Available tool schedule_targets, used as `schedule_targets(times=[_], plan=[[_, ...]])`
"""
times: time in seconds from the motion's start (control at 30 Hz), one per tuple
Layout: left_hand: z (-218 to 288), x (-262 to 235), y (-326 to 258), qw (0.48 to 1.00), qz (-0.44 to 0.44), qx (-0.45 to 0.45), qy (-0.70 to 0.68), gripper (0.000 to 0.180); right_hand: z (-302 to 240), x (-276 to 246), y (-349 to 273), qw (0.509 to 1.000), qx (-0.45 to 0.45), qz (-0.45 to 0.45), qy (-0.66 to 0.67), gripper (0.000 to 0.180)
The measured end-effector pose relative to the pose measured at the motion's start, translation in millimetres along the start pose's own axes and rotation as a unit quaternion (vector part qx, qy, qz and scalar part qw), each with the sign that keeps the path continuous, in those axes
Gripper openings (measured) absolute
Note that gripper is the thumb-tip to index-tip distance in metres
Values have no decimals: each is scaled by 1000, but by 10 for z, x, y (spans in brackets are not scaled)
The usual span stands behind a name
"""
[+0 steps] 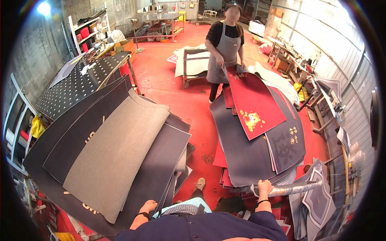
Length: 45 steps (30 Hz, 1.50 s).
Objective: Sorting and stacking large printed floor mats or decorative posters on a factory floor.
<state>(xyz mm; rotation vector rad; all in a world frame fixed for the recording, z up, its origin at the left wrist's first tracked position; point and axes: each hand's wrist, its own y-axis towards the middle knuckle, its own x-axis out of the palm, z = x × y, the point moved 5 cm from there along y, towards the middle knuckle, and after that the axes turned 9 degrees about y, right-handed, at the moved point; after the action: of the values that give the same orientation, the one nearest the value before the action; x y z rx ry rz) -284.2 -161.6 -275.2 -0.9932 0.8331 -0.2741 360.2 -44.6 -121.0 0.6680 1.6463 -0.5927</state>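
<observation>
My right hand [264,188] is closed round the near end of a cart handle [293,188], a bar wrapped in shiny pale film. Just beyond the bar lies a stack of dark grey floor mats [245,156] with gold lettering. Across its top is a red mat [261,108] with a yellow cartoon figure, and a co-worker [227,44] in a checked apron has both hands at its far end. Low at my left side, my left hand [148,206] is curled, with nothing visible in it. It is nearest to the left pile of dark mats [155,176], topped by a mat folded to its beige backing [120,148].
A black perforated table [80,88] stands beyond the left pile. Red floor [197,120] runs between the stacks. A metal-framed cart [195,66] with pale sheets stands left of the co-worker. Cluttered workbenches [291,52] line the right wall; grey mat pieces [315,201] lean at near right.
</observation>
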Motion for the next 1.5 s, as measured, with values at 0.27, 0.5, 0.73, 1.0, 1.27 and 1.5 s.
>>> schedule_targets(times=[0.27, 0.5, 0.73, 1.0, 1.27, 1.5], plan=[[5, 63, 178, 1000, -6, 13, 17, 42, 46, 17, 19, 999, -14, 37, -4, 33], [-36, 113, 296, 999, -10, 23, 31, 42, 18, -19, 7, 1000, -3, 26, 3, 32], [5, 81, 229, 998, -7, 38, 48, 44, 5, -52, -14, 1000, -8, 29, 8, 33], [45, 30, 128, 999, -7, 27, 29, 44, -25, -74, -35, 1000, -3, 27, 3, 33], [137, -20, 64, 1000, -14, 5, 16, 44, 9, -44, -14, 999, -5, 36, 13, 31], [87, 36, 163, 999, -9, 14, 30, 43, 25, -26, -22, 1000, 0, 15, 23, 34]])
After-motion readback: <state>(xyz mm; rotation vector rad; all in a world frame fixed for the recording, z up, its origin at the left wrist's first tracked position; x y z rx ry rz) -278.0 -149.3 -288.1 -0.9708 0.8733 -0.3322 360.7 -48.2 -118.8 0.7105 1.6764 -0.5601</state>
